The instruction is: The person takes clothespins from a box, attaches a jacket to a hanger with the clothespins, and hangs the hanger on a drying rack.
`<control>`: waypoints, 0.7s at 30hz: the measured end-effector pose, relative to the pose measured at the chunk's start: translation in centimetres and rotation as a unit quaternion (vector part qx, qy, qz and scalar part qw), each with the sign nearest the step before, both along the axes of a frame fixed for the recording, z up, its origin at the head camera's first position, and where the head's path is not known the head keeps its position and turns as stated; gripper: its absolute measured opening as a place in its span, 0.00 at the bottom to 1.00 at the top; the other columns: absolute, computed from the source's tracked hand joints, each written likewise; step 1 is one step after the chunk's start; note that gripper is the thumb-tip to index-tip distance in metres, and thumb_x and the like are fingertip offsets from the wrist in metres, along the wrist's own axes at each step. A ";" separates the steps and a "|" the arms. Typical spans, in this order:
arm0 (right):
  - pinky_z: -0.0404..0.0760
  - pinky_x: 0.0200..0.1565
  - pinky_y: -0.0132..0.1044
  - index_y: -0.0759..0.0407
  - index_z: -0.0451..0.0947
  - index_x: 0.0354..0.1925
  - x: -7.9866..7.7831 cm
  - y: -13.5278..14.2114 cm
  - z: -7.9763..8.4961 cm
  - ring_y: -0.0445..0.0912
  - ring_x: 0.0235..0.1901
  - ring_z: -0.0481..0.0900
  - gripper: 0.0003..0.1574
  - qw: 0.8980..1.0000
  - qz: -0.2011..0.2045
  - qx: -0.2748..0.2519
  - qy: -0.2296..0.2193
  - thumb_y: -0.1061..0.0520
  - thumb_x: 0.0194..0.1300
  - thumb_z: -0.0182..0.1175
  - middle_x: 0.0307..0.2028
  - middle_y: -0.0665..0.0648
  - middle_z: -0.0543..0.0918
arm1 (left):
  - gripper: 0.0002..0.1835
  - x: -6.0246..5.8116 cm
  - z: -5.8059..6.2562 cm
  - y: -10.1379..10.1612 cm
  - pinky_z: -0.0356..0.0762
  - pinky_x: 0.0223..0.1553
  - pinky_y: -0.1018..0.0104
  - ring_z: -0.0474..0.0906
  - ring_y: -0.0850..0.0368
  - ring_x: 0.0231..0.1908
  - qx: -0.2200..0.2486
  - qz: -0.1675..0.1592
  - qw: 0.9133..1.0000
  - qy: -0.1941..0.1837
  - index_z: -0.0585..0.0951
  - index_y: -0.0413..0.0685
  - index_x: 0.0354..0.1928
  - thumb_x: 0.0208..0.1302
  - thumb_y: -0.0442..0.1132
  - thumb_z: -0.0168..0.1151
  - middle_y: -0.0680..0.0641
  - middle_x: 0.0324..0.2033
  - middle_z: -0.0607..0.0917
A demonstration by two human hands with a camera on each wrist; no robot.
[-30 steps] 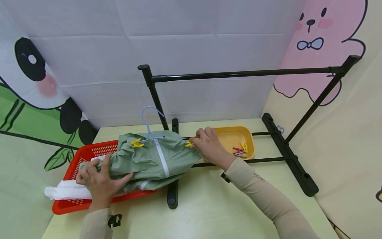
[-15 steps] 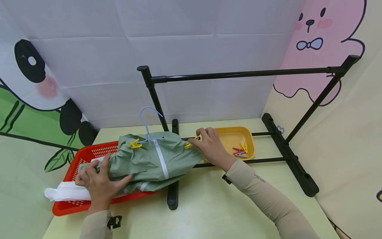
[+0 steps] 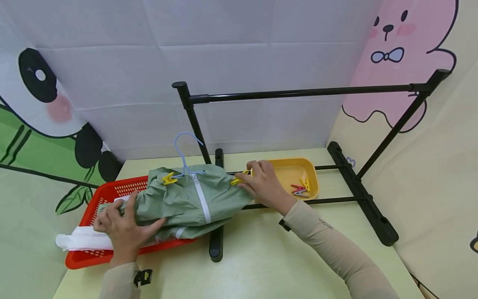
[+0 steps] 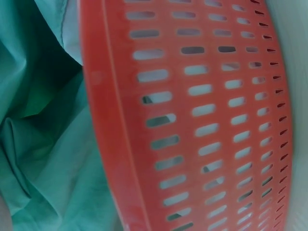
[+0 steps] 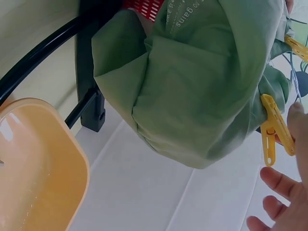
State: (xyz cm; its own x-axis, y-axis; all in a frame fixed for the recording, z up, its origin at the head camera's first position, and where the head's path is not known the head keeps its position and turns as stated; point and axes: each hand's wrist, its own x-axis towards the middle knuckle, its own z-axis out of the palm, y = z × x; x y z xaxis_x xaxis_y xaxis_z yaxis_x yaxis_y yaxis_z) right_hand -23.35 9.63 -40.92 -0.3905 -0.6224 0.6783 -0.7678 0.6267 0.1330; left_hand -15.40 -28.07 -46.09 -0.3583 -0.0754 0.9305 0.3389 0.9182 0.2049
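A green zip-up jacket (image 3: pixel 186 199) with a white zipper lies partly over the red basket, a blue hanger (image 3: pixel 183 153) at its collar. One yellow clothespin (image 3: pixel 169 178) is clipped by the hanger's left arm, and a second yellow clothespin (image 5: pixel 275 125) bites the cloth at the right shoulder. My left hand (image 3: pixel 121 226) holds the jacket's left side between spread thumb and fingers; the left wrist view misses this hand. My right hand (image 3: pixel 267 185) is at the second clothespin, thumb and fingers loosely around its spread handles.
The red basket (image 4: pixel 115 115) also has white cloth (image 3: pixel 84 238) hanging over its rim. A black garment rack (image 3: pixel 306 93) spans the table (image 3: pixel 276 253), its feet and lower bars behind the jacket. A yellow tray (image 3: pixel 291 166) with several small clothespins (image 3: pixel 298 189) sits at right.
My right fingers have loosened slightly, and more of the right yellow clothespin shows, its handles spread. The left hand and the jacket stay nearly still.
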 end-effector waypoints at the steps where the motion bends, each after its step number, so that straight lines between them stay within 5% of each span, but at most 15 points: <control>1: 0.68 0.43 0.50 0.51 0.85 0.50 0.0 0.0 0.0 0.56 0.37 0.68 0.21 1.000 0.001 0.002 -0.003 0.41 0.72 0.57 0.42 0.62 0.74 | 0.48 0.0 0.0 0.0 0.40 0.44 0.36 0.57 0.30 0.45 -0.001 0.000 1.000 0.000 0.79 0.46 0.56 0.50 0.81 0.53 0.30 0.42 0.67; 5: 0.67 0.44 0.50 0.52 0.83 0.54 0.1 0.0 -0.1 0.56 0.38 0.67 0.30 1.000 -0.002 0.003 -0.017 0.36 0.76 0.45 0.43 0.63 0.73 | 0.48 0.0 0.0 -0.2 0.40 0.44 0.36 0.58 0.31 0.45 -0.002 0.000 1.000 -0.002 0.79 0.47 0.56 0.49 0.81 0.54 0.30 0.42 0.68; 12: 0.67 0.47 0.51 0.50 0.80 0.60 0.4 0.1 -0.3 0.56 0.41 0.67 0.29 0.998 -0.003 0.002 -0.055 0.36 0.73 0.51 0.45 0.62 0.72 | 0.49 0.0 -0.1 -0.4 0.41 0.46 0.35 0.58 0.31 0.47 0.005 -0.008 1.000 -0.014 0.79 0.47 0.57 0.48 0.81 0.55 0.30 0.44 0.68; 21: 0.68 0.45 0.50 0.47 0.77 0.62 0.8 -0.1 -0.7 0.57 0.41 0.68 0.38 0.998 -0.007 0.003 -0.068 0.30 0.74 0.35 0.47 0.64 0.73 | 0.50 0.3 0.1 -0.3 0.41 0.46 0.35 0.59 0.29 0.48 0.007 -0.014 1.000 -0.020 0.79 0.45 0.57 0.49 0.81 0.55 0.29 0.44 0.69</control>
State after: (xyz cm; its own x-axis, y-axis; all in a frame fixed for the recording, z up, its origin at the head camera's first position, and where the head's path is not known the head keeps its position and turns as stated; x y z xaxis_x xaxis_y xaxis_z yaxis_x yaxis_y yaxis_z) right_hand -22.57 9.52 -41.57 -0.4876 -0.6203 0.6144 -0.7701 0.6371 0.0321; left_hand -15.10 -28.36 -45.95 -0.3979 -0.0775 0.9142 0.3556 0.9055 0.2315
